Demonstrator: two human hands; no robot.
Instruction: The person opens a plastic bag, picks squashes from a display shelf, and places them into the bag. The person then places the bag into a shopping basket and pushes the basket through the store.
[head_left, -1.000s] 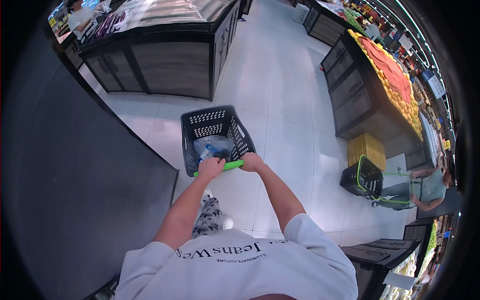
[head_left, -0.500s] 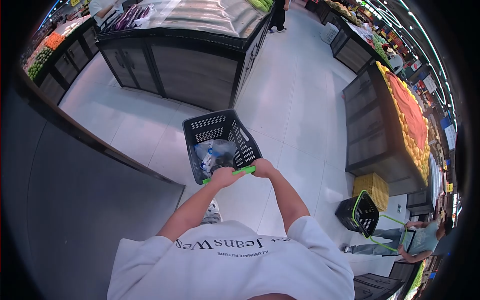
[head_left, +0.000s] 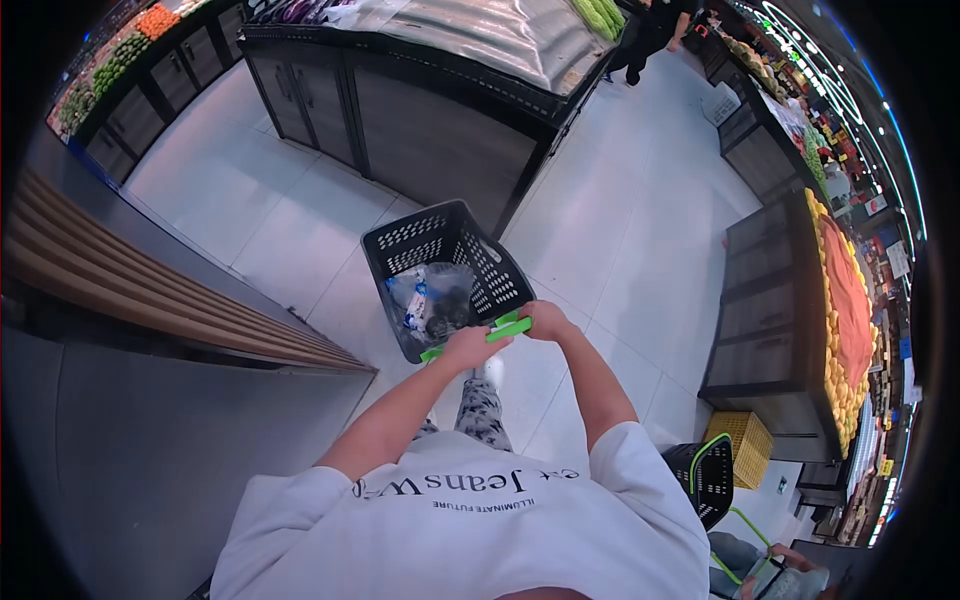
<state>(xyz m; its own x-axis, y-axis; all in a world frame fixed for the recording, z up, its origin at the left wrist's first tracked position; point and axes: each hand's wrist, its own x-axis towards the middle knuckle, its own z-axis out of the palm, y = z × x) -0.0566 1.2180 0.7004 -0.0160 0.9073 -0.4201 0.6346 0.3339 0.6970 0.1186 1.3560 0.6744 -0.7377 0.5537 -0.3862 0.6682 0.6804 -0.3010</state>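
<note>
A black perforated shopping basket is in front of me, with plastic bags inside, one showing blue and white print. Its bright green handle crosses the near side of the basket. My left hand is closed around the middle of this handle. Toward the handle's right end, my right hand grips it too, fingers wrapped around. The undersides of both hands are hidden.
A dark produce stand stands ahead, with a slatted partition close on my left. On the right are a fruit stand, a yellow crate and another person's black basket. Someone in dark clothes walks in the aisle.
The view has moved forward and turned somewhat left, and the partition's slats now show. The other shopper's basket has slid lower in view. Both my hands have kept hold of the handle.
</note>
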